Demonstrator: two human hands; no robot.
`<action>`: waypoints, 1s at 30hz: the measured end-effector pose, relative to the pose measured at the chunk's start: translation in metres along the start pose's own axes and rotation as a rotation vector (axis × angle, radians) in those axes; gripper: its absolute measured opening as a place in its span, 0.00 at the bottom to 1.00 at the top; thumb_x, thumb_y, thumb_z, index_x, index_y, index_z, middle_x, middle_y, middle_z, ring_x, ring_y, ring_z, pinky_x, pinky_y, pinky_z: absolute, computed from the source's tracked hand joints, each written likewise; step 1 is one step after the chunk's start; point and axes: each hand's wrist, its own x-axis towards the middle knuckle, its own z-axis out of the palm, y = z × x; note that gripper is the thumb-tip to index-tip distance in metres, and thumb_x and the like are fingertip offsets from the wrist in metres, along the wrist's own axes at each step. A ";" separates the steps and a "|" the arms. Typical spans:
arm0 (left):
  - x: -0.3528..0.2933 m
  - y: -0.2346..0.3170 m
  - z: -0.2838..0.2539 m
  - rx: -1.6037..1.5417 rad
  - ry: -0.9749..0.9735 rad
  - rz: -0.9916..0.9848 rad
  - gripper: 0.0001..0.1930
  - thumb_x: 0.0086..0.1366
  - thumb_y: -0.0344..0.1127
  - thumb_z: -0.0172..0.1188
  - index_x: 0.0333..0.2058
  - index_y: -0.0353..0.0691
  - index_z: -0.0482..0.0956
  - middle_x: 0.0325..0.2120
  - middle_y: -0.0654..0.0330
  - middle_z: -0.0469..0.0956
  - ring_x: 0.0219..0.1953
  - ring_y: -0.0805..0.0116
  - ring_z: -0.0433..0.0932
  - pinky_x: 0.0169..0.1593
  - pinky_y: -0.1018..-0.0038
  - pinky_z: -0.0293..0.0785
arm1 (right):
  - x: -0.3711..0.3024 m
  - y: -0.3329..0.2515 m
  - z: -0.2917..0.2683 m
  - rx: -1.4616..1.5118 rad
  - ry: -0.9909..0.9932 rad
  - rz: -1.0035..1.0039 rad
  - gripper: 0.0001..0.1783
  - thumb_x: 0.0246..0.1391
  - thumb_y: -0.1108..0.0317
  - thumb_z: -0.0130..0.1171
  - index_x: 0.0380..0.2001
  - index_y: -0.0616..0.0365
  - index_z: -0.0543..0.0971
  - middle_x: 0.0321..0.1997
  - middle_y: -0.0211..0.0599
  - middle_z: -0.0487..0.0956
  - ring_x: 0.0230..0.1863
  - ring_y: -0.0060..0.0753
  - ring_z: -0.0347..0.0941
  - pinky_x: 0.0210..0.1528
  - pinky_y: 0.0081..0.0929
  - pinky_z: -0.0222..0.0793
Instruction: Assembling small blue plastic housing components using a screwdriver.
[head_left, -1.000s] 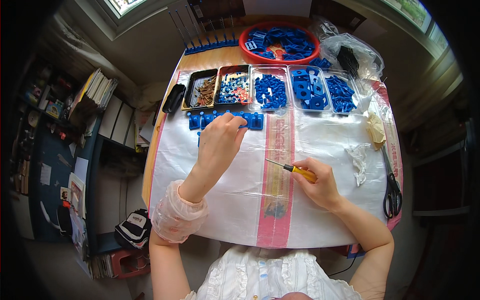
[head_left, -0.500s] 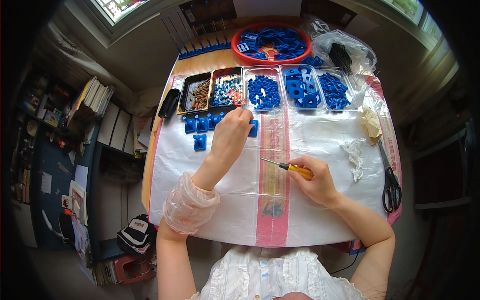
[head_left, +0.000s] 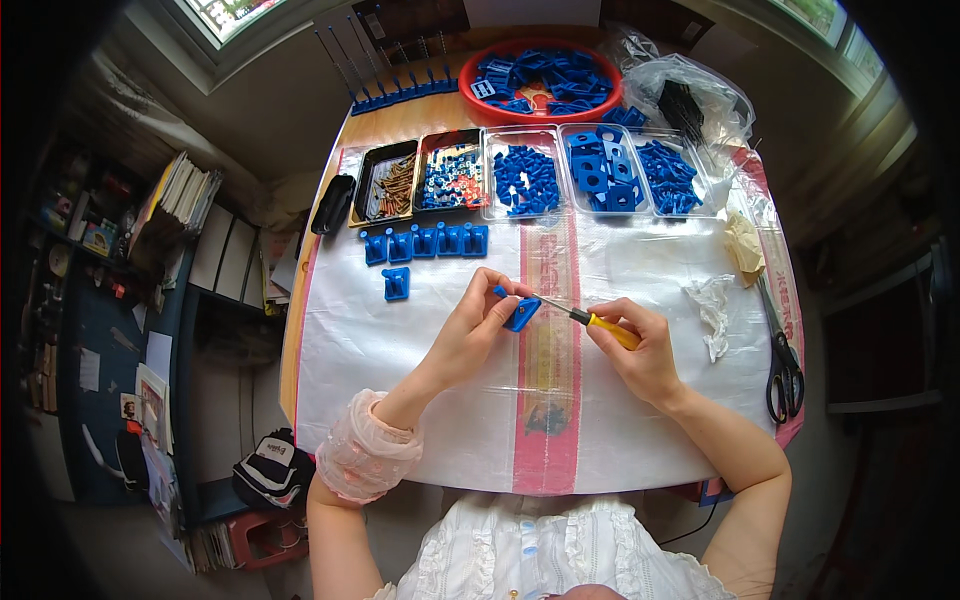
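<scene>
My left hand (head_left: pixel 477 322) pinches a blue plastic piece (head_left: pixel 521 314) with a square base, tilted above the table covering. In my right hand (head_left: pixel 632 350) is a screwdriver (head_left: pixel 612 331) with a yellow and black handle. Its thin shaft points left, and the tip is at the blue piece; whether it touches a screw I cannot tell. Beyond my left hand stands a row of several blue assembled pieces (head_left: pixel 423 241). One more blue piece (head_left: pixel 397 283) sits by itself just in front of that row.
Trays of screws (head_left: pixel 397 184), small mixed parts (head_left: pixel 455 180) and blue parts (head_left: pixel 525 181) line the back. Behind them are a red basin (head_left: pixel 467 96) and a blue rack with upright rods (head_left: pixel 405 94). Black scissors (head_left: pixel 784 375), crumpled tissue (head_left: pixel 712 310) and a plastic bag (head_left: pixel 700 90) lie rightward.
My left hand has drawn back from the row toward me with a blue piece, turning it toward the screwdriver. The screwdriver tip has risen slightly and now meets the piece.
</scene>
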 end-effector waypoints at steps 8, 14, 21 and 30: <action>-0.001 0.000 -0.005 -0.139 -0.050 -0.155 0.09 0.77 0.39 0.51 0.47 0.42 0.73 0.49 0.64 0.74 0.41 0.81 0.76 0.46 0.79 0.78 | 0.000 0.002 0.003 0.003 -0.003 -0.067 0.09 0.55 0.76 0.68 0.39 0.64 0.82 0.31 0.36 0.83 0.27 0.20 0.77 0.29 0.20 0.70; 0.002 -0.008 -0.004 -0.206 -0.048 -0.006 0.08 0.76 0.38 0.54 0.46 0.41 0.73 0.50 0.59 0.74 0.45 0.76 0.78 0.50 0.78 0.80 | 0.001 -0.001 0.002 -0.009 -0.047 -0.048 0.09 0.55 0.77 0.67 0.39 0.65 0.81 0.32 0.38 0.83 0.29 0.23 0.78 0.32 0.21 0.72; 0.004 -0.006 -0.005 -0.222 0.015 -0.038 0.07 0.73 0.33 0.58 0.46 0.41 0.74 0.57 0.52 0.73 0.53 0.72 0.78 0.57 0.73 0.79 | 0.001 0.000 0.003 -0.010 -0.045 -0.038 0.09 0.55 0.77 0.67 0.40 0.65 0.81 0.32 0.39 0.83 0.31 0.25 0.80 0.34 0.22 0.74; 0.004 -0.009 -0.007 -0.083 0.033 0.079 0.06 0.71 0.29 0.59 0.45 0.39 0.75 0.56 0.50 0.76 0.50 0.72 0.79 0.56 0.74 0.79 | 0.002 0.003 0.004 -0.015 -0.050 -0.036 0.09 0.55 0.77 0.67 0.40 0.65 0.81 0.33 0.39 0.83 0.31 0.26 0.80 0.35 0.22 0.74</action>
